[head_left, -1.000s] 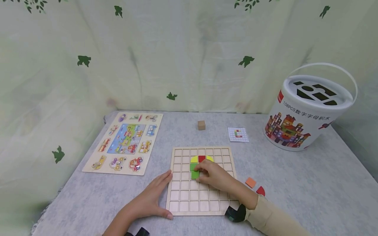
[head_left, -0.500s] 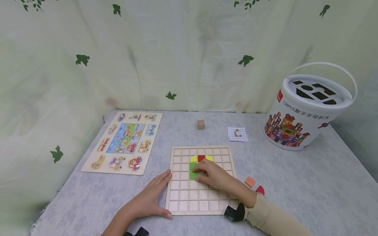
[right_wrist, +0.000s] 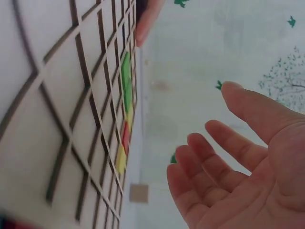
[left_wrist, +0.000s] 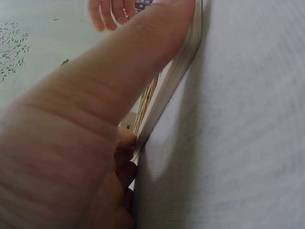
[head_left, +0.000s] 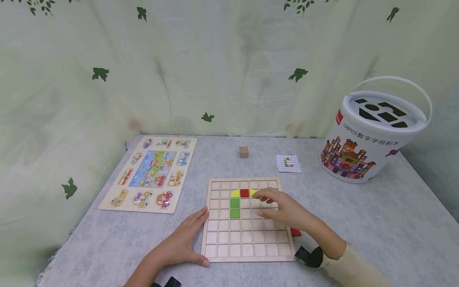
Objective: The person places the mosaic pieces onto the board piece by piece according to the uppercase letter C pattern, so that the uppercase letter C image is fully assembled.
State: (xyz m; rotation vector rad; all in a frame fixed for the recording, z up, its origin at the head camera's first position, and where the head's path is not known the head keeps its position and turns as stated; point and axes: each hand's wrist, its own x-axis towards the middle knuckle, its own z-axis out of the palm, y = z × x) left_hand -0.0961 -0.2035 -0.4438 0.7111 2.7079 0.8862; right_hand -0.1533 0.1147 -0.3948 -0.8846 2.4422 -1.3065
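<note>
A square wooden grid board lies on the table. In its upper middle cells sit a red square tile, yellow rounded tiles on either side of it, and two green square tiles in a column below the left yellow one. My left hand steadies the board's left side, fingertips on the edge and thumb at the near corner. Above the right part of the board hovers my right hand, fingers loosely bent and apart, with nothing between them in the right wrist view. It partly covers the right yellow tile.
A red tile shows beside the board's right edge, partly behind my right forearm. A pattern card, a small wooden cube and a white block bucket stand farther back. A vehicle puzzle board lies at left.
My right hand has lifted off the green tiles and moved right, leaving both in the grid. Its forearm now hides the orange tile. The left hand stays put.
</note>
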